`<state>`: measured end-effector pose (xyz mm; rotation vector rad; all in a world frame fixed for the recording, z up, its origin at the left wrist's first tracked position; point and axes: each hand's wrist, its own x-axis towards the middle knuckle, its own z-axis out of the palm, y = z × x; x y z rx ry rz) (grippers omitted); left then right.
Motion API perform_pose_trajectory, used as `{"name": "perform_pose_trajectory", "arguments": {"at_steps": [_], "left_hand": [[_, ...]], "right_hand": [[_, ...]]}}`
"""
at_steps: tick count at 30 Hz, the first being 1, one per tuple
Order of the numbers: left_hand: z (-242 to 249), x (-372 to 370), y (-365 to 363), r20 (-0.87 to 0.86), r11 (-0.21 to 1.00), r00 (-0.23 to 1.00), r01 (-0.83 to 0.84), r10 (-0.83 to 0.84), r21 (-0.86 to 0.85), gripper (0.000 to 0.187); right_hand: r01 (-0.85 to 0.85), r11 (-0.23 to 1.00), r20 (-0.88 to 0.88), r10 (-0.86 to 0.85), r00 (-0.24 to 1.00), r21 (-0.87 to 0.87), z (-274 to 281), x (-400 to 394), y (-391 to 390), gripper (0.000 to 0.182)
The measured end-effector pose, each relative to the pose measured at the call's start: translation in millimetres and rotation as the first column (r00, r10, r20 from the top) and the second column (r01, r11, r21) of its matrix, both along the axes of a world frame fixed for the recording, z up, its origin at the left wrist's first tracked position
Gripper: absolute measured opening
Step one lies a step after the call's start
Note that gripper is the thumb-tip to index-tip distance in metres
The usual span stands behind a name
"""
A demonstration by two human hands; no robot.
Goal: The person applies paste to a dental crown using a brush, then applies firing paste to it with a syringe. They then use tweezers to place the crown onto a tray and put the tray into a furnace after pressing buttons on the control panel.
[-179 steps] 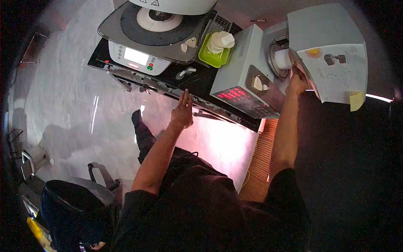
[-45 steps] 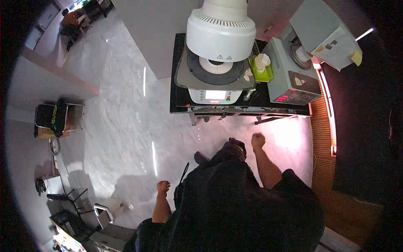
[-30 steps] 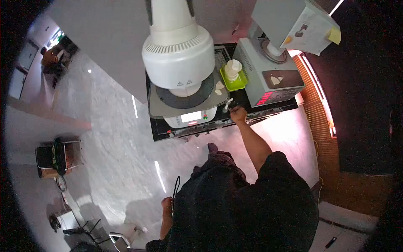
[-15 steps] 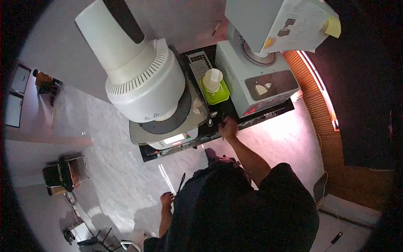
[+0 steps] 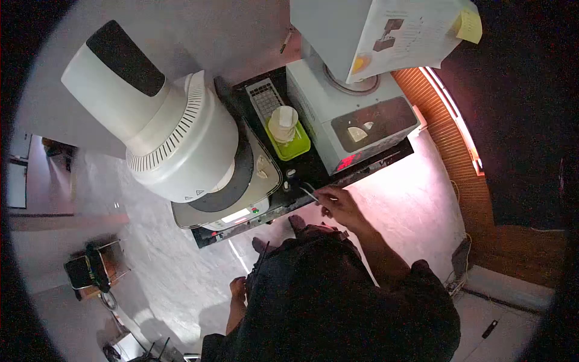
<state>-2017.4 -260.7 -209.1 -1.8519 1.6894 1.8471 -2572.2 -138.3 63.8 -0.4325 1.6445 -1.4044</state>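
My right hand point(image 5: 339, 206) is closed around slim metal tweezers point(image 5: 309, 192), whose tips point left over the front of the black bench point(image 5: 313, 175). Just beyond the tips lie small whitish pieces point(image 5: 286, 186). Low at my left side hangs my left hand point(image 5: 239, 289), away from the bench, its fingers partly hidden by the dark shirt. A thin dark stick-like thing point(image 5: 263, 254) shows at the shirt's edge close by; I cannot tell whether that hand holds it.
A large white furnace-like machine point(image 5: 187, 139) with a small lit screen stands at left, light pieces point(image 5: 261, 167) on its ledge. A lime-green tray point(image 5: 294, 151) holds stacked white cups point(image 5: 283, 123), beside a keyboard point(image 5: 264, 99). At right, a grey box point(image 5: 338, 136) shows red digits; papers point(image 5: 404, 36) hang above.
My right hand has drawn back from the bench toward me and slightly right, bringing the tweezers into view. The view has shifted, and my left hand stays low at my side.
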Motion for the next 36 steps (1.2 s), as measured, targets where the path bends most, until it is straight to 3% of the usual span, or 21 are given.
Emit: {"name": "perform_pose_trajectory", "arguments": {"at_steps": [1,2,3,5,7,9,11,13,15,17,19,20,21,23,25,27,29,30,33,36], "left_hand": [[-5.4,-1.4,-4.7,0.003,1.000,1.000,0.009,-0.009,-0.001,0.030],[-7.4,-1.0,-5.3,0.016,1.000,1.000,0.025,-0.025,0.001,0.030],[-9.7,-0.5,-5.9,0.029,0.999,0.999,0.042,-0.042,0.003,0.031],[-7.2,-9.8,-11.8,0.056,0.998,0.997,0.056,-0.057,0.024,0.030],[2.1,-24.6,-19.1,0.074,0.998,0.997,0.031,-0.035,0.061,0.030],[-5.3,-22.1,-23.1,0.051,0.996,0.995,0.086,-0.087,0.019,0.030],[-2.2,-26.9,-24.3,0.027,0.995,0.995,0.095,-0.094,-0.038,0.030],[9.5,-31.5,-20.3,-0.041,0.996,0.995,-0.086,0.086,0.021,0.030],[48.1,-43.1,-12.4,-0.099,0.889,0.898,-0.400,0.429,0.224,0.030],[10.5,-17.8,-16.6,-0.045,0.995,0.995,-0.089,0.092,0.048,0.031],[-22.1,1.1,-4.7,0.012,0.996,0.997,-0.078,0.078,0.044,0.033],[-29.3,4.1,2.7,0.031,0.965,0.972,-0.236,0.234,0.115,0.034],[-32.3,4.4,6.7,0.060,0.904,0.922,-0.387,0.382,0.182,0.035],[-10.1,2.5,3.5,0.030,0.994,0.993,-0.111,0.110,0.024,0.036],[22.1,-8.9,-0.1,0.026,0.999,1.000,-0.014,0.015,-0.042,0.037],[44.7,-21.6,-0.1,0.017,0.994,0.994,-0.110,0.110,-0.012,0.037],[25.9,-15.8,-2.1,-0.041,0.999,0.999,-0.027,0.025,-0.040,0.039],[15.6,-11.5,-4.4,-0.040,1.000,0.999,-0.010,0.009,-0.024,0.040],[5.4,-15.8,-14.2,0.016,0.996,1.000,-0.010,0.008,0.085,0.041],[6.6,-21.7,-16.5,0.043,0.998,0.998,0.049,-0.052,0.048,0.041]], "right_hand": [[0.005,1.000,0.050,-0.005,0.999,0.000,28.5,-6.4,8.7,0.025],[-0.033,0.997,-0.046,0.036,0.998,0.063,32.0,-16.6,20.3,0.027],[0.061,0.993,-0.110,-0.050,0.993,0.097,61.4,-16.0,22.2,0.026],[0.030,1.000,-0.478,-0.026,0.878,0.001,69.7,-36.8,34.2,0.027],[0.114,0.990,-0.544,-0.049,0.838,0.086,88.8,-50.6,40.4,0.029],[0.171,0.973,-0.725,-0.005,0.688,0.155,102.1,-63.7,38.2,0.009],[0.239,0.971,-0.762,-0.134,0.633,0.028,93.0,-70.8,31.3,0.015],[0.256,0.956,-0.658,-0.103,0.746,0.140,108.6,-69.9,28.5,0.020],[0.255,0.943,-0.549,-0.100,0.830,0.214,113.4,-69.8,27.5,0.024],[0.253,0.935,-0.446,-0.121,0.887,0.248,101.8,-74.6,35.2,0.027],[0.249,0.960,-0.542,-0.144,0.828,0.125,87.4,-73.4,34.4,0.028],[0.242,0.968,-0.586,-0.160,0.794,0.063,83.9,-72.6,33.9,0.029],[0.284,0.957,-0.471,-0.227,0.852,0.052,91.0,-68.6,29.5,0.029],[0.371,0.927,-0.215,-0.353,0.911,0.050,111.6,-57.4,19.0,0.030],[0.374,0.924,-0.270,-0.342,0.900,0.075,110.9,-60.0,21.2,0.028],[0.402,0.910,-0.346,-0.346,0.872,0.101,106.3,-66.5,25.7,0.029],[0.455,0.883,-0.442,-0.362,0.820,0.120,96.1,-77.0,33.9,0.033],[0.443,0.879,-0.545,-0.289,0.787,0.175,95.0,-81.1,38.2,0.026],[0.469,0.883,-0.763,-0.288,0.579,0.023,76.9,-82.0,40.4,0.018],[0.507,0.862,-0.853,-0.264,0.450,0.001,83.2,-78.9,35.0,0.022]]}}
